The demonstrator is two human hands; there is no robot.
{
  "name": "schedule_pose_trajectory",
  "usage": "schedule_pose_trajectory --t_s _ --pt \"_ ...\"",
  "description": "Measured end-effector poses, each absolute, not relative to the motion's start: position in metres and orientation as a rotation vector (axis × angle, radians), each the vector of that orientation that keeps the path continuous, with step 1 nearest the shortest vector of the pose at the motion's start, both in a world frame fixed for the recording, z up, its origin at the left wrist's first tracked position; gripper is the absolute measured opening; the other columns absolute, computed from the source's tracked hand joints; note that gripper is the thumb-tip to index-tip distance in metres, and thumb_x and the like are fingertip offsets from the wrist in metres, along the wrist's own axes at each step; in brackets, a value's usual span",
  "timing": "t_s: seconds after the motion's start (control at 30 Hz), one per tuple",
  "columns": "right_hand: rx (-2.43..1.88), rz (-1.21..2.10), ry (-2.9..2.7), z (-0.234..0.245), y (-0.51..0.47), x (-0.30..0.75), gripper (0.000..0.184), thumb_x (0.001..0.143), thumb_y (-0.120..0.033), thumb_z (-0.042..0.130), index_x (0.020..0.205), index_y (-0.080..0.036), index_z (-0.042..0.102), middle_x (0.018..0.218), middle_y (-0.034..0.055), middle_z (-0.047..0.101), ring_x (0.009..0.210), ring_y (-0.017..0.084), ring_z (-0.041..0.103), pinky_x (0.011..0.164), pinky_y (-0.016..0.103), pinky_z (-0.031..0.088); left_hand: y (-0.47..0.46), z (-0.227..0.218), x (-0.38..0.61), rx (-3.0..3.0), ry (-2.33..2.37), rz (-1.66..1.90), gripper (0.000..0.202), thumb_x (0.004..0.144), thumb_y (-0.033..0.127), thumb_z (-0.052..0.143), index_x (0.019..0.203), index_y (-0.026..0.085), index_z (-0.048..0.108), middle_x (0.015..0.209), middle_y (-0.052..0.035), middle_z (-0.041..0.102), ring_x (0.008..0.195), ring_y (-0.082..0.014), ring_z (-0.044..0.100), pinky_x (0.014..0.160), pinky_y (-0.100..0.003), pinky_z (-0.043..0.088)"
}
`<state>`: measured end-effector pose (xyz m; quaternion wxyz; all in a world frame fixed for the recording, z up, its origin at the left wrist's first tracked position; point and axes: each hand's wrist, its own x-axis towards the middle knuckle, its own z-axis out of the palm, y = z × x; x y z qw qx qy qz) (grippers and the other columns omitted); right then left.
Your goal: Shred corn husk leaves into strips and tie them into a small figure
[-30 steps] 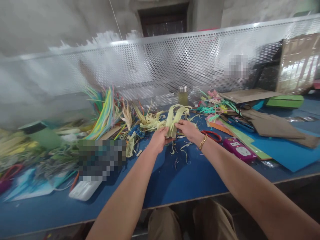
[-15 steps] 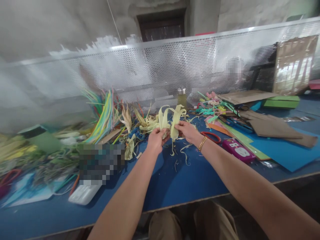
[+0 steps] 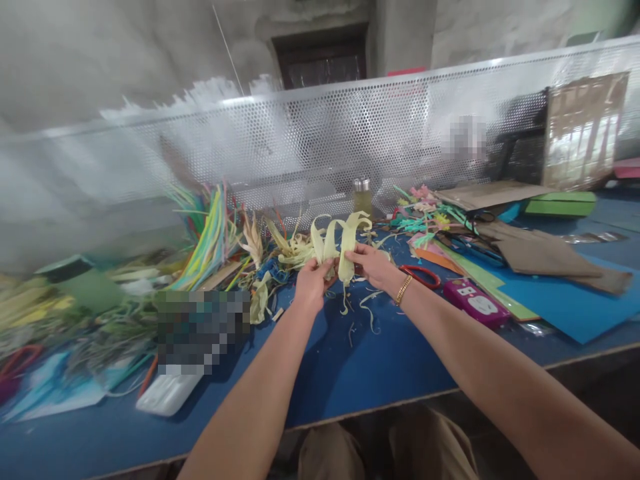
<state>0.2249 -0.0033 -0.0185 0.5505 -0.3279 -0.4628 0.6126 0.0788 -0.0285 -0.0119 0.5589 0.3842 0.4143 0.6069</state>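
Both my hands are raised over the blue table (image 3: 350, 373) near its middle. My left hand (image 3: 310, 285) pinches the lower end of a bundle of pale yellow husk strips (image 3: 334, 241), its fingers closed on it. My right hand (image 3: 373, 265), with a gold bracelet at the wrist, grips one strip of the same bundle beside it. The strips curl upward and fan apart above my fingers. Thin yellow scraps (image 3: 369, 308) lie on the table under my hands.
Red-handled scissors (image 3: 423, 275) and a pink power strip (image 3: 474, 301) lie to the right, with brown and green paper sheets (image 3: 540, 250) beyond. A heap of coloured strips (image 3: 213, 233) sits on the left, a white case (image 3: 167, 393) nearer the front edge. A perforated metal screen (image 3: 350, 147) backs the table.
The bundle has been pulled into separate strips that stand more upright. Both hands rose slightly and moved a little apart.
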Motion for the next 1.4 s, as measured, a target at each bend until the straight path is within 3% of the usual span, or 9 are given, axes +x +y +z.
schedule_pose_trajectory --t_s 0.23,0.4,0.7,0.97,1.1,1.23,1.4 --pt "-0.712 1.438 -1.235 -0.021 -0.006 0.221 0.029 0.055 -0.036 0.083 0.063 -0.017 0.061 0.063 -0.0027 0.060 0.063 0.009 0.053 0.070 0.027 0.044 -0.027 -0.016 0.081 0.953 1.030 1.344 0.044 0.056 0.029 0.081 0.096 0.016 0.069 0.076 -0.0045 0.071 0.066 -0.0181 0.066 0.058 -0.027 0.052" --pt "-0.724 1.412 -1.164 -0.024 -0.002 0.219 0.032 0.052 -0.038 0.084 0.061 -0.017 0.061 0.060 -0.0038 0.059 0.058 0.008 0.051 0.064 0.025 0.044 -0.031 -0.014 0.083 1.000 1.053 1.318 0.037 0.059 0.026 0.079 0.094 0.017 0.070 0.076 -0.0035 0.071 0.066 -0.0169 0.066 0.061 -0.028 0.054" --pt "-0.735 1.469 -0.902 -0.021 0.004 0.229 0.034 0.052 -0.033 0.086 0.069 -0.019 0.060 0.060 -0.0030 0.062 0.056 0.010 0.055 0.059 0.026 0.046 -0.029 -0.014 0.079 0.955 0.982 1.250 0.028 0.061 0.019 0.079 0.086 0.014 0.067 0.077 -0.0051 0.068 0.065 -0.0140 0.065 0.065 -0.028 0.057" --pt "-0.685 1.476 -0.841 -0.020 0.005 0.229 0.031 0.055 -0.027 0.086 0.066 -0.017 0.059 0.060 -0.0027 0.061 0.058 0.011 0.056 0.062 0.027 0.049 -0.033 -0.009 0.079 1.010 0.980 1.215 0.040 0.051 0.010 0.082 0.088 0.014 0.068 0.085 -0.0060 0.070 0.076 -0.0167 0.067 0.069 -0.026 0.055" --pt "-0.721 1.438 -0.840 -0.019 0.007 0.232 0.028 0.061 -0.029 0.082 0.070 -0.018 0.057 0.064 -0.0018 0.063 0.059 0.012 0.059 0.064 0.028 0.051 -0.034 -0.007 0.079 1.009 0.917 1.194 0.037 0.059 0.007 0.077 0.094 0.015 0.067 0.092 -0.0071 0.070 0.081 -0.0163 0.068 0.074 -0.027 0.055" --pt "-0.737 1.417 -0.807 -0.016 0.009 0.239 0.024 0.065 -0.026 0.079 0.072 -0.019 0.057 0.069 -0.0012 0.066 0.062 0.013 0.061 0.065 0.028 0.052 -0.034 -0.006 0.079 0.915 0.873 1.210 0.018 0.074 0.012 0.067 0.091 0.016 0.066 0.094 -0.0083 0.070 0.084 -0.0173 0.068 0.077 -0.031 0.056" --pt "-0.694 1.504 -0.900 -0.014 0.003 0.237 0.029 0.060 -0.026 0.082 0.071 -0.019 0.056 0.065 -0.0028 0.064 0.060 0.012 0.061 0.065 0.029 0.052 -0.032 -0.009 0.079 0.895 0.928 1.289 0.016 0.076 0.016 0.066 0.092 0.017 0.063 0.084 -0.0045 0.069 0.069 -0.0128 0.067 0.074 -0.031 0.057"
